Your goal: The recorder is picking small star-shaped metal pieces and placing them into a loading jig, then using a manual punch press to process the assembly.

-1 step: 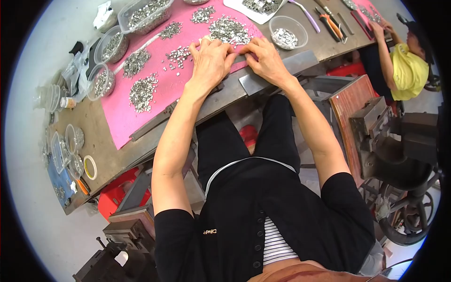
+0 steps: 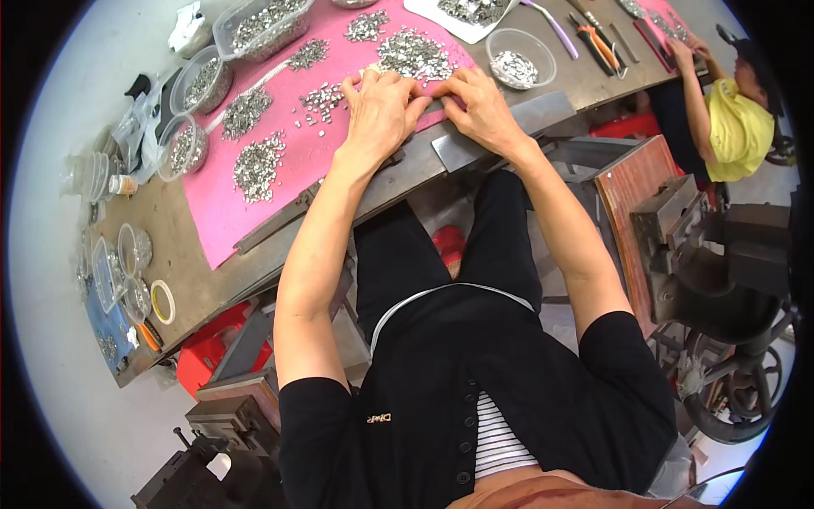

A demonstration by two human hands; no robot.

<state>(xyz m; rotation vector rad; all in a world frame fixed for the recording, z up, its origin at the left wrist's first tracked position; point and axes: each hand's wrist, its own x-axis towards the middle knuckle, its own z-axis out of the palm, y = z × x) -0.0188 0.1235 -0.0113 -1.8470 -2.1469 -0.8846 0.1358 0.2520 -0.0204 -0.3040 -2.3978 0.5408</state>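
My left hand (image 2: 379,109) is closed, with its fingers curled at the near edge of a pink cloth (image 2: 222,191) and its thumb turned toward my right hand. Close beside it, my right hand (image 2: 480,110) has its fingers bent and drawn together. Whatever the fingertips hold is hidden or too small to make out. Just beyond both hands lies a large heap of small silvery metal pieces (image 2: 413,53). To the left of my left hand is a looser scatter of the same pieces (image 2: 322,102). A flat metal plate (image 2: 502,134) rests on the table edge below my right hand.
Clear plastic tubs of metal pieces stand along the left, one a round bowl (image 2: 200,81). Another bowl (image 2: 519,61) sits right of my hands, near orange-handled pliers (image 2: 599,49) and a purple-handled tool (image 2: 555,30). A person in yellow (image 2: 736,127) works at far right.
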